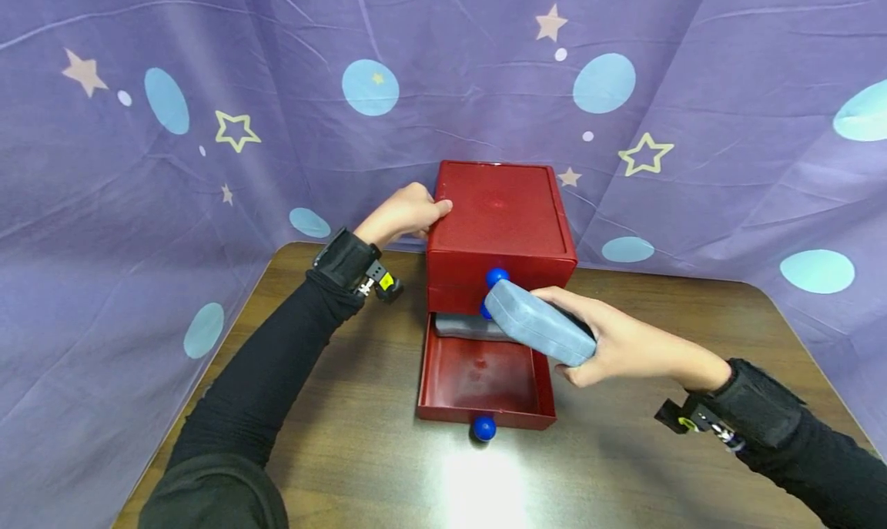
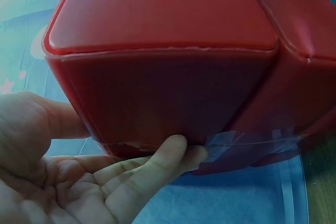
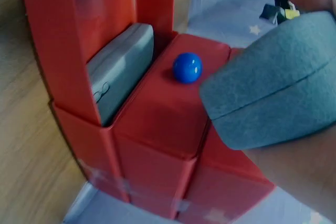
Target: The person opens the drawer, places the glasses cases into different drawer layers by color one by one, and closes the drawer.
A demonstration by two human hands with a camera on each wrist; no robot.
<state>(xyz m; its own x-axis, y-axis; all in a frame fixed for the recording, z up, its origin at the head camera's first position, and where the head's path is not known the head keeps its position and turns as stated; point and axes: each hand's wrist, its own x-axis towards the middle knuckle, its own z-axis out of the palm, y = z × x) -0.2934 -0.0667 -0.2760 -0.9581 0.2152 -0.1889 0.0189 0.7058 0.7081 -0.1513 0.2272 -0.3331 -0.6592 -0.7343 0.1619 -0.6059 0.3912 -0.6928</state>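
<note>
A red drawer cabinet [image 1: 499, 205] with blue knobs stands at the table's far middle. Its bottom drawer [image 1: 443, 415] is pulled out toward me, and a second grey case [image 3: 123, 66] with a small cord loop lies at the drawer's back. My left hand [image 1: 409, 209] grips the cabinet's left rear corner, thumb at the top edge, fingertips against its wall in the left wrist view. In front of the upper drawers, my right hand [image 1: 624, 340] holds a grey-blue case [image 1: 540, 325], shaped like a glasses case with a seam along its side, tilted above the open drawer.
The wooden table [image 1: 353, 436] extends on both sides of the cabinet. Behind it hangs a purple cloth [image 1: 471, 67] with stars and dots, close to the cabinet's back. A blue knob [image 1: 484, 428] juts from the open drawer's front.
</note>
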